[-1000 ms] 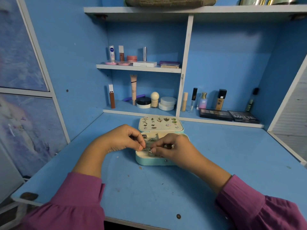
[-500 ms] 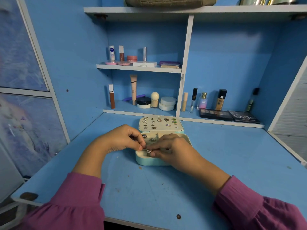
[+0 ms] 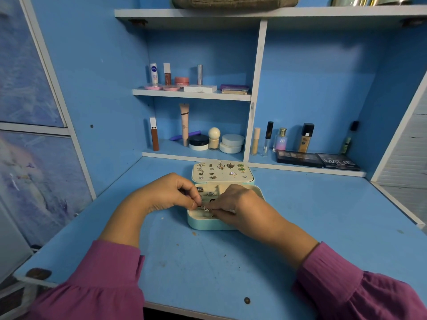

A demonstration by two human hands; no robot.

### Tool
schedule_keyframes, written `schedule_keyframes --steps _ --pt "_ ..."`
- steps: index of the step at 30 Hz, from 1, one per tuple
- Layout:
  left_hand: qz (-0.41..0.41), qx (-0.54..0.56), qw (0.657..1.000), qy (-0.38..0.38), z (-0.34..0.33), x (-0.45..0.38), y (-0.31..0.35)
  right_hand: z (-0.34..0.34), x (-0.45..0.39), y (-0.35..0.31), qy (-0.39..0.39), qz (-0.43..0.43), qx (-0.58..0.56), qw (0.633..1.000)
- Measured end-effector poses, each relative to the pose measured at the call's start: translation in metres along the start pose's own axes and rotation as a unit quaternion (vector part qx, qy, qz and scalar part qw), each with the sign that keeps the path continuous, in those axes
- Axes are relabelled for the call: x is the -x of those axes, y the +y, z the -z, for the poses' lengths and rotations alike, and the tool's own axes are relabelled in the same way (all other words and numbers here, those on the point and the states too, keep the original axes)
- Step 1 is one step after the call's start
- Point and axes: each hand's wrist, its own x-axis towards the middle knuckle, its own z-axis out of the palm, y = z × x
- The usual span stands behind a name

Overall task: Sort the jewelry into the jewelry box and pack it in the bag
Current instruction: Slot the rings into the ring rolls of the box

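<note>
- Mint jewelry box at frame centre, lid open, earrings pinned inside.
- Left hand and right hand both pinch one small silver piece.

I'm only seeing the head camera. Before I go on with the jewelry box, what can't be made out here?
- Small silver piece, head view: both hands pinch it; too small and covered to identify.
- Jewelry box base: right side and front compartments hidden under the right hand.
- Bag on the top shelf: cut off by the top edge.
- Earrings on the lid: too small for detail.
</note>
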Motion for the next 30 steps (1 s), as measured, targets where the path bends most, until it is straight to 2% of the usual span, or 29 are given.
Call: schedule_keyframes --steps 6,20,30 --pt "0.001 0.001 1.0 -0.001 0.0006 0.0008 0.0006 0.004 0.0009 0.0077 -0.003 0.001 0.015 1.0" --pt "-0.002 0.01 1.0 -0.007 0.0003 0.0003 0.0004 0.008 0.0021 0.0055 -0.011 -0.105 -0.054 0.993" --pt "-0.005 0.008 1.0 -0.007 0.0 -0.0007 -0.0002 0.0069 0.0008 0.0035 -0.029 -0.125 -0.058 0.99"
